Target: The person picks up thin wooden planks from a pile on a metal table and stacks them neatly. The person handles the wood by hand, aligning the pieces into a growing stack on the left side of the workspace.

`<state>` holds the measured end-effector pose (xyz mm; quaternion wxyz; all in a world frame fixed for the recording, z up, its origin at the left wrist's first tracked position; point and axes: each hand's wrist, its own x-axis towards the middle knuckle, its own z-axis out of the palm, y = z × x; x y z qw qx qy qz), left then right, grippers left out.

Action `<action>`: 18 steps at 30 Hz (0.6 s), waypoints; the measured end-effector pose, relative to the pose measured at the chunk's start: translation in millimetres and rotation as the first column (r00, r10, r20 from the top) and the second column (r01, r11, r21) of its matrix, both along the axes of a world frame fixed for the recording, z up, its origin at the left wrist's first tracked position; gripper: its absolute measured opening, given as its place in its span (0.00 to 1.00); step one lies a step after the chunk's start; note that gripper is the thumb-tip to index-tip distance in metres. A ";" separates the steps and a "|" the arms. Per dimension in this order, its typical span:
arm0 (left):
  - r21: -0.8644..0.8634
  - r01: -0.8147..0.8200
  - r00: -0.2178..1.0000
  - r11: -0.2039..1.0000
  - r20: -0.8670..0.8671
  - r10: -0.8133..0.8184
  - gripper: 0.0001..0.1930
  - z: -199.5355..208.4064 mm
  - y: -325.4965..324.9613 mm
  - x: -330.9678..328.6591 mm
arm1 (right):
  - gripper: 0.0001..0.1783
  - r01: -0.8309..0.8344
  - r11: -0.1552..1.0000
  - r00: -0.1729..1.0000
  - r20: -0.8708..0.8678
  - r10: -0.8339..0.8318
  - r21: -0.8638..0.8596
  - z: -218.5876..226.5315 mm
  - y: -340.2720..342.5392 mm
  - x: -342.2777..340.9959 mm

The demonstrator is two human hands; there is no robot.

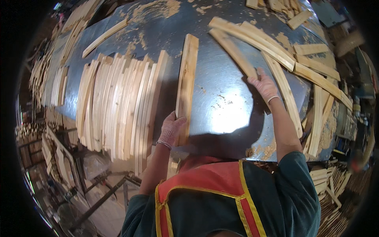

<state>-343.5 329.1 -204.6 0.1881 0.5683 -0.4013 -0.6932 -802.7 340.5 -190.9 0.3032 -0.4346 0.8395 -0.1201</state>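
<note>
My left hand (pixel 173 128), in a light knitted glove, is closed round the near end of a wooden board (pixel 187 71) that points away from me over the metal table. To its left a row of similar wooden slats (pixel 118 102) stands packed side by side. My right hand (pixel 263 83), gloved too, grips the near end of a wooden slat (pixel 235 53), which is slanted to the far left and slightly blurred. Close to the right of that hand lies another long slat (pixel 282 93), apart from my fingers.
Several loose boards (pixel 319 67) lie crossed at the right of the metal table (pixel 221 91). A single slat (pixel 104 37) rests at the far left. Sawdust (pixel 158 10) is scattered over the top. A metal frame (pixel 98 197) stands below the table's left edge.
</note>
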 end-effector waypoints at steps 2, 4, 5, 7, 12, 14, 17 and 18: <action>-0.002 -0.031 0.998 1.000 -0.049 0.031 0.23 6.5 9.9 5.9 | 0.57 0.194 0.975 0.949 0.274 -0.157 -0.112 -4.8 -7.2 0.2; -0.015 -0.050 0.996 0.999 -0.070 0.049 0.22 22.9 16.0 12.0 | 0.58 0.473 0.859 0.716 0.654 -0.243 -0.198 -31.7 -7.5 5.6; -0.021 -0.066 0.994 0.998 -0.089 0.064 0.22 31.8 18.5 16.1 | 0.59 0.401 0.897 0.724 0.665 -0.185 -0.187 -26.5 -8.9 22.7; -0.054 -0.069 0.996 0.996 -0.052 0.066 0.22 49.5 18.7 28.0 | 0.62 0.252 0.952 0.726 0.684 -0.069 -0.172 -14.0 6.7 77.0; -0.105 -0.227 0.964 0.968 -0.168 0.208 0.18 90.6 7.8 41.2 | 0.53 0.003 1.000 0.813 0.582 0.014 -0.027 -56.2 53.4 255.4; -0.185 -0.129 0.989 0.974 -0.093 0.113 0.19 83.4 -2.3 69.6 | 0.45 -0.151 0.988 0.871 0.471 0.141 -0.017 -41.8 54.1 331.2; -0.231 -0.118 0.993 0.966 -0.051 0.109 0.21 105.3 -4.2 79.0 | 0.34 -0.484 0.875 0.841 0.265 0.471 -0.019 -38.6 30.7 405.4; -0.269 -0.100 0.994 0.958 -0.060 0.087 0.22 102.5 -11.0 82.5 | 0.30 -0.714 0.696 0.643 0.327 0.693 -0.071 -56.0 10.5 400.6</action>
